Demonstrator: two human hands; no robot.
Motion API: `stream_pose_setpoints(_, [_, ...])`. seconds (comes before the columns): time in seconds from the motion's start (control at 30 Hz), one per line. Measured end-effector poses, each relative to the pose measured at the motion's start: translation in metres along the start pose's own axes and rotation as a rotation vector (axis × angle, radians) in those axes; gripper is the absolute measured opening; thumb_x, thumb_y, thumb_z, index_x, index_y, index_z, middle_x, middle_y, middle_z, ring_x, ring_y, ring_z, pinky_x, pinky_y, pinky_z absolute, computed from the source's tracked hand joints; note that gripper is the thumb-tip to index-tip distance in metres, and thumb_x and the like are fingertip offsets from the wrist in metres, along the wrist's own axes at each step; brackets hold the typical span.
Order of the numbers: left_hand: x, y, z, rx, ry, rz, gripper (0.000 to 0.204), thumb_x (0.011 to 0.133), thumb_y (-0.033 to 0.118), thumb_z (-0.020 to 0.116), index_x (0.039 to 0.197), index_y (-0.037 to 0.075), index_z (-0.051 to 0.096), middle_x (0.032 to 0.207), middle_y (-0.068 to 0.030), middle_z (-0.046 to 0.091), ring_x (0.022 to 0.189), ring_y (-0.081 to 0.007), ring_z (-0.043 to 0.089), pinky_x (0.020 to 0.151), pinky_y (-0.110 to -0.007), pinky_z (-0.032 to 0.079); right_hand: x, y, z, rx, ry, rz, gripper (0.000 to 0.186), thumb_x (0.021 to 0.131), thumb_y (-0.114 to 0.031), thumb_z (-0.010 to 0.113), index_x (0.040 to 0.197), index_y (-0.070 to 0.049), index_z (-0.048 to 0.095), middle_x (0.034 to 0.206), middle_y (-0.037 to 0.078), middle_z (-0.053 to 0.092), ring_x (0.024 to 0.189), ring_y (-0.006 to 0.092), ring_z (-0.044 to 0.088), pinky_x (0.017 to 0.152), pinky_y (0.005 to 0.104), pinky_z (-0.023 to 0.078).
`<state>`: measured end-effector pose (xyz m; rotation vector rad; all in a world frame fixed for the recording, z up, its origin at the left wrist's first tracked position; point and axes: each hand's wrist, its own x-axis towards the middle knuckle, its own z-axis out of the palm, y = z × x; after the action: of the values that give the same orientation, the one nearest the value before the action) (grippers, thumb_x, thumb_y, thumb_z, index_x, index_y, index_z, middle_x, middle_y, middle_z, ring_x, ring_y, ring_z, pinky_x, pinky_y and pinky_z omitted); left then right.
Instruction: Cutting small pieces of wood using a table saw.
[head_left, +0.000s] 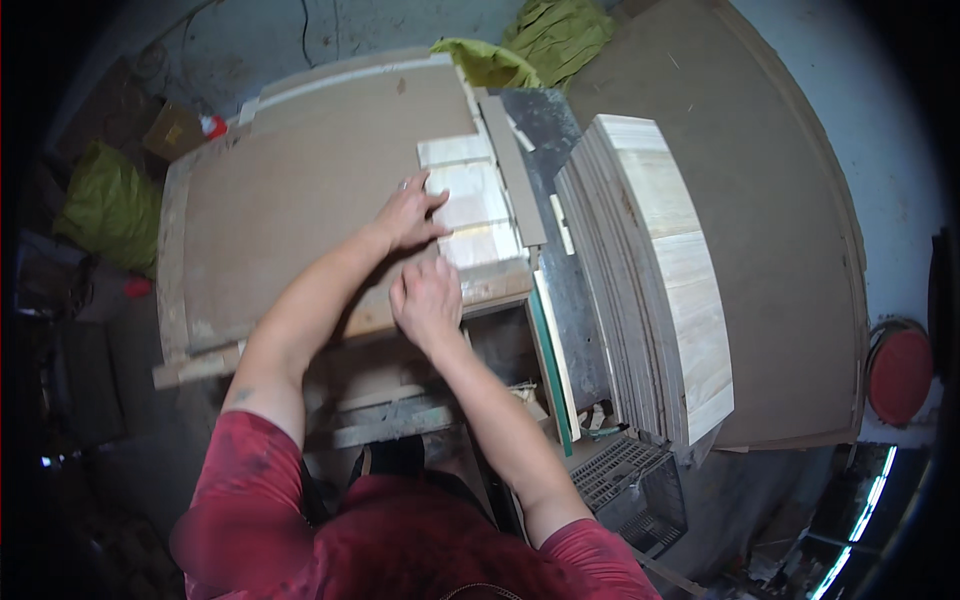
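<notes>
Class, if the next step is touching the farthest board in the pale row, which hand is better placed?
Probably the left hand: it is nearer the farthest board, while the right hand sits farther back.

Mottled red shirt (400, 535); short sleeves (258, 455)

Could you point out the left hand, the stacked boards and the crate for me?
Left hand (408, 216): head view, back of hand.
Stacked boards (676, 270): head view, pale upper face.
Crate (622, 474): head view, slotted panel.
</notes>
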<state>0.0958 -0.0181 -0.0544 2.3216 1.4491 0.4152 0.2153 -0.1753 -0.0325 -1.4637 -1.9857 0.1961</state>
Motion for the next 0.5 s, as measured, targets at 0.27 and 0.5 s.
stream_pose_setpoints(0.27, [0.034,0.000,-0.017,0.036,-0.111,-0.014,0.081,0.081,0.047,0.095,0.151,0.015,0.072,0.170,-0.0320,0.041,0.156,-0.0500,0.044,0.131,-0.051,0.040,0.027,0.005,0.005,-0.005,-0.012,0.017,0.020,0.097,-0.022,0.074,0.090,-0.003,0.075,0.095,0.018,0.070,0.101,0.0386,0.063,0.094,0.0527,0.052])
stream_pose_setpoints(0.5, [-0.055,0.061,0.010,0.005,-0.033,-0.001,0.079,0.081,0.044,0.095,0.150,0.013,0.072,0.169,-0.0336,0.039,0.151,-0.0516,0.047,0.126,-0.054,0.045,-0.065,-0.012,-0.042,-0.025,-0.014,0.028,0.018,0.096,-0.020,0.074,0.088,-0.004,0.072,0.093,0.017,0.066,0.099,0.0381,0.062,0.092,0.0514,0.051])
